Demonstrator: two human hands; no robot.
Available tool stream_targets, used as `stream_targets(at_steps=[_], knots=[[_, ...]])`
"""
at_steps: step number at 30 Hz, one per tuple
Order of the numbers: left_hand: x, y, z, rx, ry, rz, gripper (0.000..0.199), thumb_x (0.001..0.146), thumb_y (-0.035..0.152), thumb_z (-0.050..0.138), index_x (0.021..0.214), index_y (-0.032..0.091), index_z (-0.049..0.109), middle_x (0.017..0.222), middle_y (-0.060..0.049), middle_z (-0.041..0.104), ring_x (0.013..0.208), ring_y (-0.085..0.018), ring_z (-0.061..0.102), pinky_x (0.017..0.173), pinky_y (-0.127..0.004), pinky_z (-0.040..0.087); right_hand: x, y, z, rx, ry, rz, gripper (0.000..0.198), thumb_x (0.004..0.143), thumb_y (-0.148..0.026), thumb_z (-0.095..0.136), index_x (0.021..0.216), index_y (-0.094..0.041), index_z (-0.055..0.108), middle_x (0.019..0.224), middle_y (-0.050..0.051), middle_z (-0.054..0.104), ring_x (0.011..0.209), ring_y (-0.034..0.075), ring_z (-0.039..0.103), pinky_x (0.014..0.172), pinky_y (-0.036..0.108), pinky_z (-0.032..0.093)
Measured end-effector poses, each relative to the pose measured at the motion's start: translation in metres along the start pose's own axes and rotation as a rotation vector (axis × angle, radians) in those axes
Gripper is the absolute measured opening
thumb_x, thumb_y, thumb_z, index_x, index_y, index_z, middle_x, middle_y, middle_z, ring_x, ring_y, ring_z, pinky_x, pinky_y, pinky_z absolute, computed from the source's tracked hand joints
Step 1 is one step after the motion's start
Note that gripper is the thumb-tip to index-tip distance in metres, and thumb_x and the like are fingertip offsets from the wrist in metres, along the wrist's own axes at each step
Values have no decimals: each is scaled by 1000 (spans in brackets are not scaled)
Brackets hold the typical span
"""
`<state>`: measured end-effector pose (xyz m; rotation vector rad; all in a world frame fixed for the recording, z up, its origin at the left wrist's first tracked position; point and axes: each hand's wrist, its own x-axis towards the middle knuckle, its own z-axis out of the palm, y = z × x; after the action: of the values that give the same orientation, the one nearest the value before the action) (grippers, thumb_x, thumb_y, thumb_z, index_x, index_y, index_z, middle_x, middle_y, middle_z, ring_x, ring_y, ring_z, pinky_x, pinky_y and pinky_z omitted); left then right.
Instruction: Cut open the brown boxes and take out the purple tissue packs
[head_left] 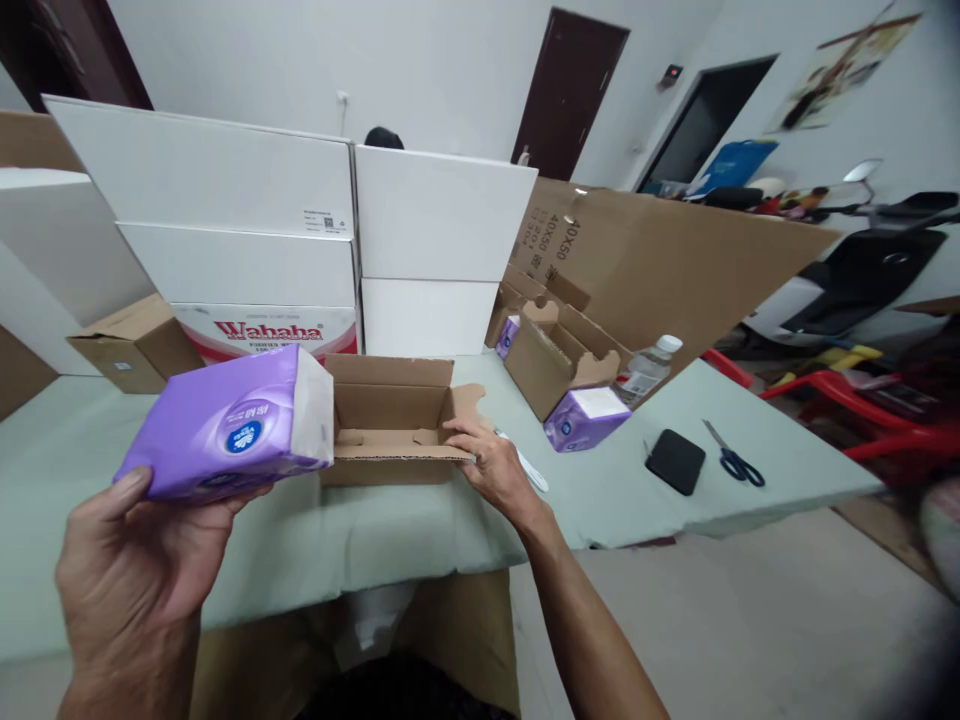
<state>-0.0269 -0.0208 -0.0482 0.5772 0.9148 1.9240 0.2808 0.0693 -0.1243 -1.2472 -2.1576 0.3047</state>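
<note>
My left hand point(150, 550) grips a purple pack of tissues point(202, 420) from below, thumb on its near left corner. The pack is tilted above the table, its pale end beside an open cardboard box point(394, 470). At the box's right end, my right hand point(491, 462) holds the upper edge of its near wall, fingers over the rim. The parts of the box's inside that show hold nothing. Just behind my right hand, a white object point(532, 472) lies on the table, partly covered by it.
Farther right stand another open cardboard box point(536, 360), a purple tissue pack point(586, 420) and a clear bottle point(649, 368). A black flat item point(675, 461) and scissors point(735, 460) lie near the right edge. White cartons point(240, 260) and a small closed box point(139, 350) stand behind.
</note>
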Motion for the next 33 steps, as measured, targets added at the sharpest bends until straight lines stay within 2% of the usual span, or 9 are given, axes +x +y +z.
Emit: stream_targets(at_steps=[4, 8, 11, 13, 17, 20, 24, 28, 33], knots=[[-2, 0, 1, -15, -7, -6, 47, 82, 34, 69, 129, 38, 69, 117, 1, 81, 123, -39, 69, 78, -50, 71, -17, -1, -19, 5, 189, -68, 23, 93, -17, 56, 93, -24, 78, 103, 5, 81, 94, 22, 77, 84, 36, 62], [-4, 0, 2, -6, -36, -42, 37, 86, 37, 67, 122, 40, 73, 111, 3, 82, 121, -37, 71, 81, -49, 71, -85, 1, -64, -112, 496, -31, 19, 96, -22, 59, 96, -25, 78, 100, 5, 81, 93, 22, 77, 86, 37, 62], [-3, -9, 6, -16, -34, -97, 34, 85, 35, 68, 118, 39, 74, 106, 3, 83, 115, -35, 73, 77, -47, 71, -154, 1, -101, -329, 721, 113, 11, 95, -30, 67, 95, -27, 77, 98, 4, 81, 91, 23, 76, 87, 39, 61], [-4, -20, 10, -33, -45, -152, 32, 84, 32, 70, 114, 36, 76, 103, 2, 83, 105, -33, 76, 73, -45, 71, -194, 2, -119, -496, 829, 223, 15, 95, -39, 69, 92, -27, 78, 94, 5, 80, 88, 25, 76, 84, 40, 60], [-8, -49, 17, -46, -109, -269, 29, 75, 27, 76, 104, 25, 78, 95, -3, 82, 80, -28, 76, 66, -45, 70, -242, 19, -134, -722, 867, 427, 35, 97, -54, 60, 89, -25, 78, 91, 9, 79, 84, 29, 75, 67, 38, 56], [-14, -66, 21, -33, -160, -341, 31, 71, 28, 81, 100, 21, 77, 98, -5, 81, 77, -25, 75, 62, -42, 69, -249, 44, -129, -804, 845, 509, 41, 99, -54, 53, 87, -23, 77, 93, 10, 80, 82, 28, 74, 59, 35, 50], [-22, -74, 24, -14, -198, -389, 34, 68, 28, 85, 100, 19, 77, 99, -5, 80, 77, -22, 74, 64, -36, 69, -233, 72, -118, -839, 804, 531, 42, 99, -49, 49, 85, -21, 77, 93, 10, 80, 79, 26, 73, 54, 31, 41], [-26, -74, 24, 11, -206, -380, 39, 69, 29, 85, 105, 19, 76, 94, -3, 78, 75, -22, 73, 65, -35, 68, -213, 80, -115, -780, 813, 548, 39, 98, -44, 50, 86, -20, 78, 95, 11, 79, 81, 24, 71, 57, 31, 40], [-26, -81, 25, 51, -218, -396, 42, 69, 32, 86, 108, 19, 75, 97, -4, 78, 78, -24, 73, 64, -36, 68, -206, 83, -115, -743, 786, 544, 36, 98, -41, 52, 87, -19, 78, 95, 11, 78, 79, 22, 69, 58, 30, 41]])
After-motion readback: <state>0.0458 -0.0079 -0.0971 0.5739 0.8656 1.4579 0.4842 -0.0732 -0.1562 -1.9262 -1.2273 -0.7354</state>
